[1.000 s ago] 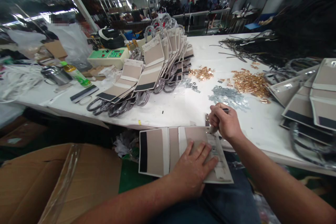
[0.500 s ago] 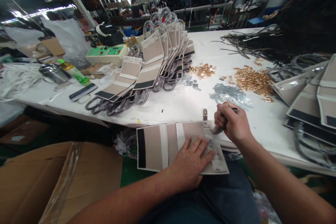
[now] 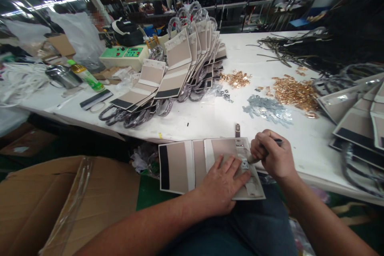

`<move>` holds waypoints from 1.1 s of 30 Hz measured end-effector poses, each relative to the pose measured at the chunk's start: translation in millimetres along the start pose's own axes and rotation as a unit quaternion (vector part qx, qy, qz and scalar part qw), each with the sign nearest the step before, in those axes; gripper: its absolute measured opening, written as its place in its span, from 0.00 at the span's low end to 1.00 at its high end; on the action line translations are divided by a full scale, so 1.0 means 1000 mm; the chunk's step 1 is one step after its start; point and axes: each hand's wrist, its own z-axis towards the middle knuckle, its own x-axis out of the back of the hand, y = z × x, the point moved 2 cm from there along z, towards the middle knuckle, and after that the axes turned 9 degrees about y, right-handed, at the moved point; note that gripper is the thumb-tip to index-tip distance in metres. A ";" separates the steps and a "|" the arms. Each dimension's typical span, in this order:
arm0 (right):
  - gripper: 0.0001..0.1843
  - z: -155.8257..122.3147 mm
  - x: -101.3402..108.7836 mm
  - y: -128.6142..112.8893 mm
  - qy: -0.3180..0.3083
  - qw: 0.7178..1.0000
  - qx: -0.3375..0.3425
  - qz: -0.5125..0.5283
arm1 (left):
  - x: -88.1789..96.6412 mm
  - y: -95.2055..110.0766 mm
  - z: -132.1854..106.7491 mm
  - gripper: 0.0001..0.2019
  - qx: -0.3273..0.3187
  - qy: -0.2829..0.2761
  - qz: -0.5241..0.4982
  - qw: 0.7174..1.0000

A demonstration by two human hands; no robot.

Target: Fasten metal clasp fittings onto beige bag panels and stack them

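A flat beige bag panel with white strips and a dark end band lies across the table's front edge and my lap. My left hand rests flat on its right part, fingers spread. Just beyond those fingertips a small silver metal plate sits on the panel. My right hand is closed round a dark-handled tool, whose other end is down beside the plate; most of the tool is hidden in the fist. At the panel's far edge a dark strap with a metal fitting sticks out onto the table.
Loose silver plates and gold-coloured fittings are heaped on the white table. Stacked bag panels with wrapped handles stand at the back left, more panels at the right. A cardboard box is at lower left.
My right hand has moved down and slightly right with the tool, closer to the silver plate. My left hand stays flat on the panel. The whole view has shifted a little.
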 end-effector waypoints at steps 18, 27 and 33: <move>0.20 -0.017 0.000 -0.001 0.011 1.000 0.015 0.000 | -0.007 -0.005 0.004 0.49 0.001 0.011 -0.007 1.000; 0.20 -0.009 -0.006 -0.011 0.059 0.997 0.039 0.042 | 0.000 -0.004 0.008 0.48 -0.020 0.007 0.043 0.999; 0.17 0.002 0.006 -0.004 0.120 0.989 0.011 0.091 | -0.001 -0.005 0.008 0.48 -0.025 0.005 0.056 0.998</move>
